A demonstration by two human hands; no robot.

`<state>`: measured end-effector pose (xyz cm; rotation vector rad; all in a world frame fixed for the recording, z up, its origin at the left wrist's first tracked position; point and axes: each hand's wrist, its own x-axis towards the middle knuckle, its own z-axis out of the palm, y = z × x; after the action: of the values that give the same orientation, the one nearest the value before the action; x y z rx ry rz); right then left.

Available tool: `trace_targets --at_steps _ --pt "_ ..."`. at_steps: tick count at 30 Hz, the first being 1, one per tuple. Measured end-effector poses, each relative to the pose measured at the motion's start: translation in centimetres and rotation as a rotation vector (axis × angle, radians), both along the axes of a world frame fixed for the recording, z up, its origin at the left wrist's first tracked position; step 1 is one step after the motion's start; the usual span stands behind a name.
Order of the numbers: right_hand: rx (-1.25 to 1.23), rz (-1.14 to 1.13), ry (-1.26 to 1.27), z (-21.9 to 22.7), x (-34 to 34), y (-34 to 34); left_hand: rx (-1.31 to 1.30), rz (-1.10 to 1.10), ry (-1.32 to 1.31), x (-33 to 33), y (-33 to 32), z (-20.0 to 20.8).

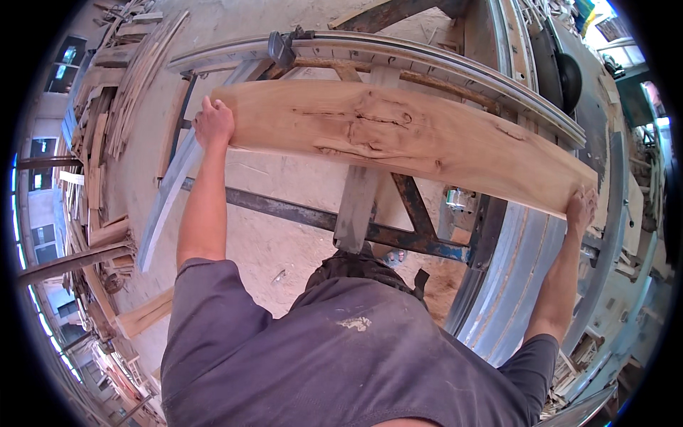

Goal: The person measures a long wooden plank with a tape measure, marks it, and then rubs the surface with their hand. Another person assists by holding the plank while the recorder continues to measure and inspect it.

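A long, wide wooden board with dark knots and cracks near its middle stretches across in front of me. My left hand grips its left end, fingers over the end edge and partly hidden. At the other end, my right hand is closed round the near corner. Just beyond the board runs a metal fence rail with a dark clamp-like stop on it. Below the board lies a metal frame with a grey crossbar.
A grey metal table with slots lies to my right, under my right arm. Stacks of wood strips lie on the floor at the left. A dark round disc sits at the far right. A can stands below the board.
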<state>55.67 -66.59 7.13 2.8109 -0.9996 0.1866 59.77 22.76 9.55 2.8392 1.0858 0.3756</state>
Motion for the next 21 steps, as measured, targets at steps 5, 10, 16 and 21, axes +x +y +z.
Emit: trace_targets --at_steps 5,10,16,21 --pt "0.038 0.008 -0.055 -0.2 0.2 0.1 -0.037 0.021 0.048 0.2 -0.9 1.0" --pt "0.029 0.042 -0.062 -0.6 0.8 -0.6 0.014 0.018 0.045 -0.2 -0.7 0.9" --pt "-0.035 0.111 -0.057 -1.7 -0.1 -1.3 0.005 -0.029 0.088 1.0 1.0 -0.6" --pt "0.001 0.277 -0.161 0.0 -3.2 6.4 0.01 -0.055 0.137 0.7 1.5 -0.7"
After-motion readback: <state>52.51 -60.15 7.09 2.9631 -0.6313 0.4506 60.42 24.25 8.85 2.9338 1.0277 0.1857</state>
